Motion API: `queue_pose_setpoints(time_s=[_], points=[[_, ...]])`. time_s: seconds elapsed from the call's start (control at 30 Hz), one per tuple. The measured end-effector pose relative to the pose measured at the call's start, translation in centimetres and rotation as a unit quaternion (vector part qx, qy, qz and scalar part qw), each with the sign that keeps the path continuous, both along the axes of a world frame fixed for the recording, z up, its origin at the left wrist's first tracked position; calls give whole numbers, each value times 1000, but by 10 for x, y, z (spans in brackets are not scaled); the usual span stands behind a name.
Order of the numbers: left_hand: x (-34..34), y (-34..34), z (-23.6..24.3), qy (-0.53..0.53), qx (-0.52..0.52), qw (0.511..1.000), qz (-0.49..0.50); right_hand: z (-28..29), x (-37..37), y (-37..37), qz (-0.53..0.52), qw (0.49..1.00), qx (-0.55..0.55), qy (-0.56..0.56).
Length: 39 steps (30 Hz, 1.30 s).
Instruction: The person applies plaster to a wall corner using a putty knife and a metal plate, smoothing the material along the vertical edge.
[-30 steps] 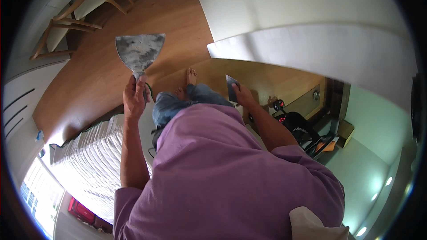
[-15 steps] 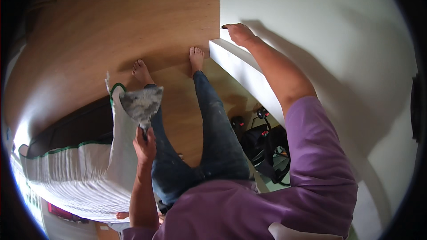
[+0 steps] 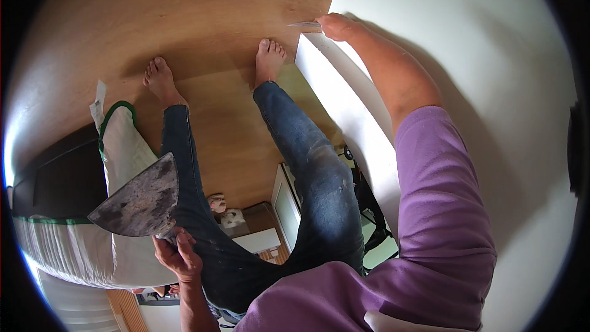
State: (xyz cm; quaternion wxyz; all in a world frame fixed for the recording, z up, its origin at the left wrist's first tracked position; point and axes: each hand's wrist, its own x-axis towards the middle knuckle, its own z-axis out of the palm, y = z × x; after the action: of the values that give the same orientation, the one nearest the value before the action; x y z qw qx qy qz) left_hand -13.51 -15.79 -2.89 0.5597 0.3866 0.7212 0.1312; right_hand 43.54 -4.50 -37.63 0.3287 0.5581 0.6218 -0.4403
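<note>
- Wide scraper (image 3: pixel 138 201) – its fan-shaped blade smeared with grey, held in front of the left thigh; the left grip (image 3: pixel 178 257) is closed round its handle.
- Thin blade (image 3: pixel 303 24) – seen nearly edge-on, pinched in the right grip (image 3: pixel 337 26) by the white wall (image 3: pixel 491 74); whether its edge touches the wall I cannot tell.
- White ledge (image 3: pixel 335 77) runs along the wall below the right hand, standing between the right forearm and right leg.
- Bare feet rest on the wooden floor (image 3: pixel 203 6).
- Green-edged white mattress (image 3: pixel 67 252) lies left, partly covered by the scraper, beside a dark panel (image 3: pixel 67 175).
- Black-framed object (image 3: pixel 364 197), partly hidden behind the right leg.
</note>
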Motion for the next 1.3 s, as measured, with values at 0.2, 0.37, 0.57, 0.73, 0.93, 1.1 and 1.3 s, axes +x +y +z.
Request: queue_pose_setpoints(time_s=[0.2,0.37,0.57,0.73,0.93,1.1,1.3], points=[[11,4,5,9,-15,1000,3,-11,5,-9,-6,1000,-25,15],[12,2,4,16,-7,1000,9,-13,-6,-4,13,999,-36,11],[14,1,5,29,1,999,16,-20,-7,-11,2,999,-44,5],[17,1,4,29,0,999,18,-31,-8,-18,14,998,-52,8],[12,-6,6,35,6,999,29,-26,-23,-22,21,996,-92,-3],[14,-2,4,24,-15,999,31,-4,-30,-10,29,986,-162,-16],[10,-5,4,19,-7,999,34,23,-41,8,88,976,-197,-40]])
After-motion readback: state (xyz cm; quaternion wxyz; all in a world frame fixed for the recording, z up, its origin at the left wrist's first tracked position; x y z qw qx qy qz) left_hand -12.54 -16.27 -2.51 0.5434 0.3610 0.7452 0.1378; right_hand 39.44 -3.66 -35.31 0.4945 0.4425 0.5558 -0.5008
